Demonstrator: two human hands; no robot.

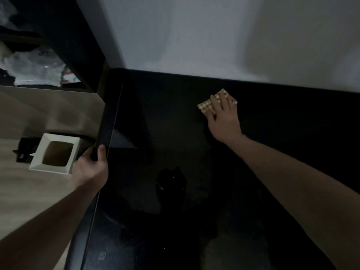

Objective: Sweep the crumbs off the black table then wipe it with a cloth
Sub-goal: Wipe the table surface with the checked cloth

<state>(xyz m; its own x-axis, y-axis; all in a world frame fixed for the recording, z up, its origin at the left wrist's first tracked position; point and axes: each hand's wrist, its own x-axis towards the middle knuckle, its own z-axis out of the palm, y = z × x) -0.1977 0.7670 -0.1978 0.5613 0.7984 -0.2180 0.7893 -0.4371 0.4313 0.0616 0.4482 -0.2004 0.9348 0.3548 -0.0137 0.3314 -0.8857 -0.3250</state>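
2 bare forearms reached in from the lower edge. The left hand (91, 168) gripped the left edge of the black tabletop (165, 133), thumb on top, fingers (85, 154) curled under the rim. The right hand (224, 119) lay flat, fingers (222, 104) straight and slightly spread, pressing 1 cloth (206, 106) onto the tabletop near the pale wall (194, 36). The cloth was tan, waffle-textured, folded roughly rectangular. The tabletop was glossy and dark; crumbs could not be made out. Beside the table stood 1 white square bin (56, 154) on the wooden floor (29, 191).
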